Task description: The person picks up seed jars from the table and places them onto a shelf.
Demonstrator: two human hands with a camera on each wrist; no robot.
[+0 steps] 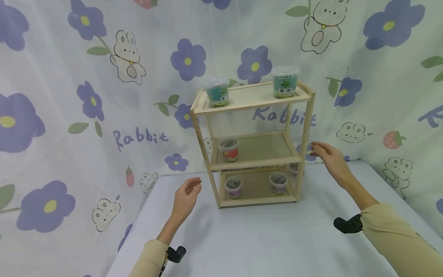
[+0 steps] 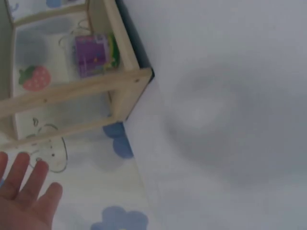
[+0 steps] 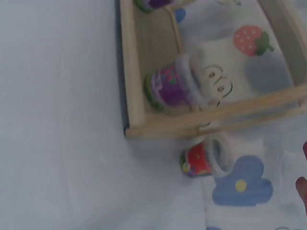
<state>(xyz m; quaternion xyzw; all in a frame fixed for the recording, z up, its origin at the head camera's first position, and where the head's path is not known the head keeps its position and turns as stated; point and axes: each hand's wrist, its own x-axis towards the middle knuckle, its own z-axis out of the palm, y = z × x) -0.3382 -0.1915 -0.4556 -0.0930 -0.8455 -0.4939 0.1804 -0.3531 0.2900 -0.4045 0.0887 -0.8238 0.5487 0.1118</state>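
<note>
A three-tier wooden shelf (image 1: 257, 163) stands on the white table. Beside its left posts, my left hand (image 1: 185, 198) hovers with loosely bent fingers and nothing in them. My right hand (image 1: 332, 161) is in the air to the right of the shelf, holding nothing; only fingertips (image 3: 301, 188) show in the right wrist view. Two teal-labelled plastic cups with lids, one left (image 1: 218, 94) and one right (image 1: 285, 82), sit on the top tier. The middle tier carries a red-labelled cup (image 1: 230, 151). Two purple-labelled cups, left (image 1: 233, 188) and right (image 1: 278, 184), stand on the bottom tier.
Another red-labelled cup (image 3: 199, 158) stands on the table outside the shelf's right side, partly hidden behind a post in the head view. A curtain (image 1: 152, 96) printed with rabbits and flowers hangs behind the table (image 1: 263, 238).
</note>
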